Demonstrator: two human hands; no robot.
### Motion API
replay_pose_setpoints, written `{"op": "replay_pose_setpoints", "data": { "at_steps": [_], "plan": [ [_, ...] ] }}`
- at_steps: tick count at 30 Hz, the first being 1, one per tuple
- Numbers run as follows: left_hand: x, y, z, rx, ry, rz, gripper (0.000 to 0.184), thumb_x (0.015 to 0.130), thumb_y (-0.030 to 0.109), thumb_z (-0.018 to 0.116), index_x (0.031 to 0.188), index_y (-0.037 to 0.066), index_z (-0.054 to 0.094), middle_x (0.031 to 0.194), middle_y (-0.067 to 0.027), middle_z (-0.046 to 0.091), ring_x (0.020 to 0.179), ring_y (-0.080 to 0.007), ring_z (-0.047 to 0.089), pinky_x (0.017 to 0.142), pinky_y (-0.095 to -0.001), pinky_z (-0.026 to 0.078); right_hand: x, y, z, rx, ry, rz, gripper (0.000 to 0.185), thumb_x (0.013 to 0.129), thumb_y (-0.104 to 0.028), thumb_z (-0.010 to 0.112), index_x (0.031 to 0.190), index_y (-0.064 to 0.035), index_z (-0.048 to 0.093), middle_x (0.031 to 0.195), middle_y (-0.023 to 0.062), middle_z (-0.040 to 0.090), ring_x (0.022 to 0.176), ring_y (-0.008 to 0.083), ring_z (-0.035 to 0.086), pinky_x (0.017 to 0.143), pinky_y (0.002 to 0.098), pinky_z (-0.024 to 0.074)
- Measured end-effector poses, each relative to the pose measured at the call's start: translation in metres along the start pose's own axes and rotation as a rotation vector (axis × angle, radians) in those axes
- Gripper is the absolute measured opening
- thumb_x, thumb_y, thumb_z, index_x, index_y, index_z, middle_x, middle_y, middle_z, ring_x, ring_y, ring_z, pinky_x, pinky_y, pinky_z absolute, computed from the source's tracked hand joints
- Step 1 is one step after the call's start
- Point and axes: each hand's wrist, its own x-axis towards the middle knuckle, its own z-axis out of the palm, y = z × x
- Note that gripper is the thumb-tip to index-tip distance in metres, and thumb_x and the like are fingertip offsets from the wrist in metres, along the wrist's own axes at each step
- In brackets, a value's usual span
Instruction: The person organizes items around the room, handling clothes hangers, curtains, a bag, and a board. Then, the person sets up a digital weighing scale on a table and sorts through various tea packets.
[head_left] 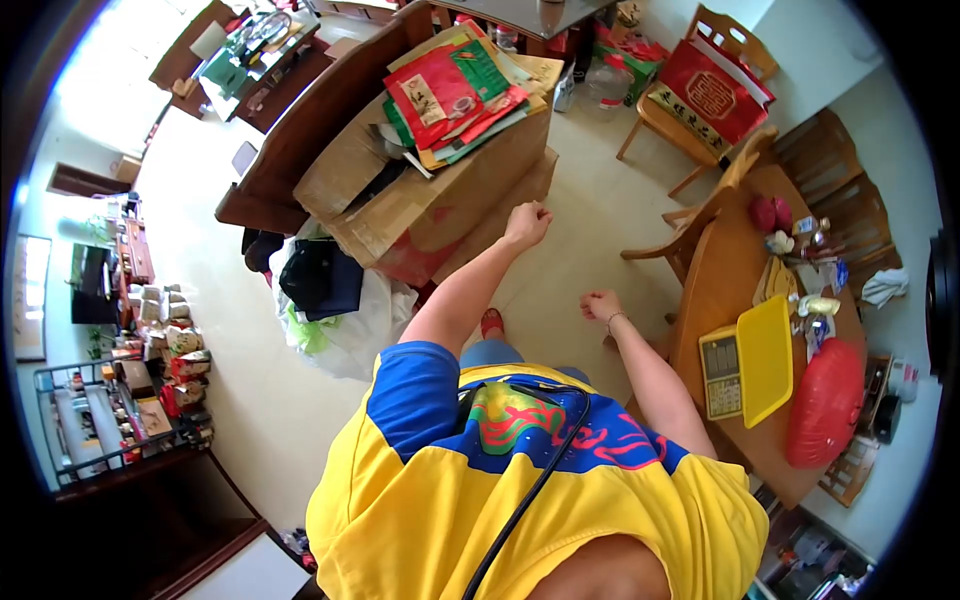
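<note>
My left hand (527, 224) is held out in front of me with its fingers curled in, and I see nothing in it. It hangs in the air near a large cardboard box (470, 205), apart from it. On the box lies a stack of flat red and green printed bags (445, 92). My right hand (602, 308), with a bracelet at the wrist, hangs lower and to the right, fingers loosely bent and slightly apart, holding nothing. It is nearest the wooden table (715, 290), without touching it.
A yellow-trayed scale (768, 362) and a red rounded object (828, 405) rest on the table. A chair (650, 115) bears a red gift bag (712, 92). White plastic bags (345, 335) lie on the floor beside a wooden bench (270, 185). Packed shelves (150, 400) stand far left.
</note>
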Motion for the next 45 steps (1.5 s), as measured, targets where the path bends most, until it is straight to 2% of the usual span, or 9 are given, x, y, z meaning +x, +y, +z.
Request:
{"op": "replay_pose_setpoints", "data": {
  "at_steps": [11,16,21,24,32,35,38,42,45],
  "plan": [
    [0.075,-0.044,-0.161,-0.151,0.624,0.061,0.014,0.082,0.009,0.062,0.094,0.004,0.067,0.086,-0.0144,0.063,0.078,-0.0261,0.062,0.073,-0.0358,0.05,0.048,-0.237,0.078,0.103,-0.026,-0.422,0.016,0.088,-0.014,0.063,0.091,0.0009,0.066,0.078,0.0052,0.066,0.067,0.0119,0.063,0.062,0.0252,0.0525],
    [0.089,-0.078,-0.188,0.164,1.027,-0.005,0.023,0.079,0.007,0.063,0.102,0.004,0.063,0.103,-0.015,0.058,0.089,-0.0293,0.059,0.08,-0.0383,0.048,0.055,-0.308,0.102,0.121,-0.118,-0.57,0.015,0.089,-0.014,0.064,0.092,0.0,0.067,0.077,0.0034,0.067,0.066,0.0092,0.062,0.06,0.0233,0.0522],
    [0.11,-0.083,-0.198,-0.32,0.823,-0.136,0.031,0.084,0.008,0.061,0.113,0.0,0.057,0.111,-0.0178,0.057,0.099,-0.0332,0.059,0.088,-0.0385,0.047,0.081,-0.376,0.103,0.114,-0.209,-0.671,0.014,0.089,-0.014,0.063,0.093,-0.0005,0.068,0.078,0.0029,0.067,0.066,0.0084,0.062,0.06,0.0226,0.0523],
    [0.144,-0.101,-0.197,-0.17,0.834,-0.099,0.039,0.084,0.008,0.06,0.12,-0.003,0.052,0.119,-0.0216,0.055,0.108,-0.0347,0.056,0.093,-0.0384,0.045,0.113,-0.411,0.095,0.092,-0.246,-0.744,0.013,0.09,-0.013,0.063,0.093,-0.001,0.068,0.077,0.0029,0.067,0.064,0.0073,0.062,0.058,0.0216,0.0513],
    [0.217,-0.129,-0.215,0.026,0.737,-0.782,0.083,0.072,0.034,0.072,0.137,-0.004,0.035,0.135,-0.028,0.039,0.13,-0.038,0.034,0.109,-0.0416,0.029,0.216,-0.492,0.064,-0.104,0.03,-0.869,0.028,0.078,-0.022,0.072,0.094,0.0005,0.067,0.08,0.0085,0.069,0.07,0.0155,0.065,0.067,0.0286,0.0524],
    [0.225,-0.149,-0.215,-0.014,0.705,-0.853,0.086,0.07,0.038,0.073,0.138,0.0,0.036,0.13,-0.028,0.045,0.124,-0.0393,0.042,0.104,-0.0431,0.035,0.234,-0.504,0.064,-0.43,0.154,-0.842,0.058,0.067,-0.037,0.077,0.105,0.0036,0.063,0.099,0.0187,0.066,0.093,0.0301,0.064,0.083,0.0373,0.0504],
    [0.228,-0.157,-0.215,-0.028,0.67,-0.85,0.085,0.069,0.04,0.073,0.137,0.002,0.039,0.126,-0.0274,0.049,0.119,-0.0404,0.047,0.101,-0.0447,0.039,0.237,-0.516,0.071,-0.489,0.037,-0.78,0.064,0.066,-0.038,0.078,0.111,0.0043,0.06,0.103,0.021,0.065,0.099,0.0305,0.062,0.087,0.0373,0.0488],
    [0.228,-0.145,-0.222,-0.024,0.651,-0.855,0.083,0.068,0.043,0.075,0.134,0.003,0.043,0.125,-0.0277,0.049,0.117,-0.0404,0.049,0.099,-0.0444,0.04,0.222,-0.521,0.087,-0.564,0.257,-1.1,0.074,0.062,-0.032,0.083,0.119,0.0017,0.05,0.114,0.0202,0.052,0.109,0.0354,0.05,0.096,0.0399,0.0412],
    [0.228,-0.131,-0.221,0.056,0.687,-0.868,0.085,0.066,0.045,0.076,0.133,0.003,0.044,0.127,-0.0286,0.047,0.118,-0.0414,0.047,0.099,-0.0445,0.039,0.227,-0.522,0.096,-0.594,0.221,-1.062,0.072,0.058,-0.02,0.086,0.117,-0.0013,0.05,0.11,0.0168,0.05,0.107,0.0344,0.049,0.095,0.0398,0.0412]
  ]
}}
